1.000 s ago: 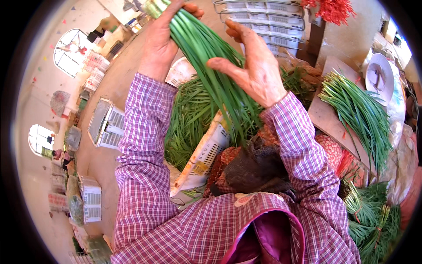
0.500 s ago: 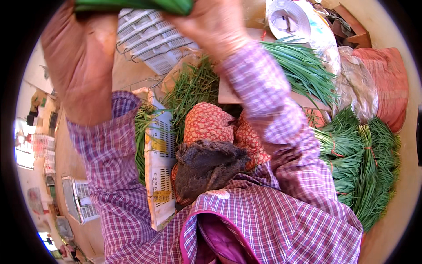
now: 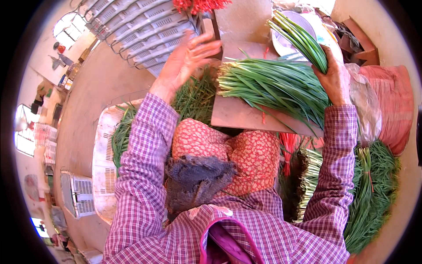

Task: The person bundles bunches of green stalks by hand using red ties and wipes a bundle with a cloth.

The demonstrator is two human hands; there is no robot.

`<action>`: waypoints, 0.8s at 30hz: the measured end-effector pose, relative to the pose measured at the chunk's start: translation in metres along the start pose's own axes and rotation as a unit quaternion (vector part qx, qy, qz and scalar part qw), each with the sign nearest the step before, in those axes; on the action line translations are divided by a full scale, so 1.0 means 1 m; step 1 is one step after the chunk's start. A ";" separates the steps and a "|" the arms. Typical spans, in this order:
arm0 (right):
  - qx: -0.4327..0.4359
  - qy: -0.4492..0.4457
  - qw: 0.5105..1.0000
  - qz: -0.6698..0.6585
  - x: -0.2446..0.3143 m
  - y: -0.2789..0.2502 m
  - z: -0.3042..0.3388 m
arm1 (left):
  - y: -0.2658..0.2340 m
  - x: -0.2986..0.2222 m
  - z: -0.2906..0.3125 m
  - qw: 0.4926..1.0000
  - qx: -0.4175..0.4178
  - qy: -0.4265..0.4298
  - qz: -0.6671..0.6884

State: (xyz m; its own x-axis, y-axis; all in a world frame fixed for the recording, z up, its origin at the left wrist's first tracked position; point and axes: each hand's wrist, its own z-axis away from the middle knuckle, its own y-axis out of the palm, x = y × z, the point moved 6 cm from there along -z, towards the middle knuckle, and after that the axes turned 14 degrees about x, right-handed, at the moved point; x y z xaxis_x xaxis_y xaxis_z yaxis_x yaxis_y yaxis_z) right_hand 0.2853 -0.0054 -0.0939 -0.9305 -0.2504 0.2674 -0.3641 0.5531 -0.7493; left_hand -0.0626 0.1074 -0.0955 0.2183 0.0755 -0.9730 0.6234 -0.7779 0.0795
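My right hand [image 3: 336, 81] is closed around a bunch of green garlic chives [image 3: 299, 38], raised at a slant above the far right of a low board [image 3: 233, 115]. A larger heap of loose chives [image 3: 274, 81] lies across that board, pale stem ends to the left. My left hand [image 3: 183, 64] is in the air left of the heap, fingers spread and slightly blurred, with nothing in it. It is nearest to the dark stems [image 3: 195, 94] piled beside the board. A dark brown cloth [image 3: 198, 178] lies on my lap.
Stacked grey crates [image 3: 136, 33] stand at the far left, with red ties [image 3: 200, 5] hanging beside them. A white crate [image 3: 102, 165] of greens is at my left. Banded chive bundles [image 3: 371, 198] lie at right, below a reddish sack [image 3: 389, 103]. More red ties [image 3: 288, 149] hang under the board.
The chive bunch, earlier high up between both hands, is now at the right in my right hand alone. My left hand has let go and come rightward. My view has shifted.
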 end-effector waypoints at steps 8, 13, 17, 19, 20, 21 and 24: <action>0.035 0.016 0.999 -0.037 -0.059 0.036 0.013 | -0.045 0.022 -0.002 0.962 -0.124 -0.117 -0.215; 0.062 0.036 0.995 0.069 -0.027 0.040 0.017 | -0.007 0.027 0.031 0.988 -0.052 -0.033 -0.143; 0.086 0.065 0.994 0.006 -0.033 0.037 0.026 | 0.055 0.014 0.070 0.911 -0.029 -0.018 -0.410; 0.053 0.029 0.997 -0.056 -0.033 0.042 0.030 | 0.085 0.018 0.102 0.890 -0.013 -0.056 -0.453; 0.051 0.030 0.996 -0.061 -0.024 0.040 0.031 | 0.094 0.021 0.119 0.865 0.013 -0.086 -0.494; 0.054 0.029 0.996 -0.064 -0.019 0.041 0.032 | 0.097 0.025 0.137 0.865 0.010 -0.089 -0.494; 0.093 0.061 0.992 -0.055 -0.014 0.048 0.033 | 0.107 0.041 0.184 0.763 0.047 -0.076 -0.640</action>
State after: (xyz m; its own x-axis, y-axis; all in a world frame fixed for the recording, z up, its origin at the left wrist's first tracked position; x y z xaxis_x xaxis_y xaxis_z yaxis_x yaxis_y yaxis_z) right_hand 0.2825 -0.0019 -0.1540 -0.8872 -0.1967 0.4174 -0.4614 0.3681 -0.8072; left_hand -0.1248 -0.0875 -0.1668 -0.6179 0.7437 -0.2553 0.1956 -0.1691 -0.9660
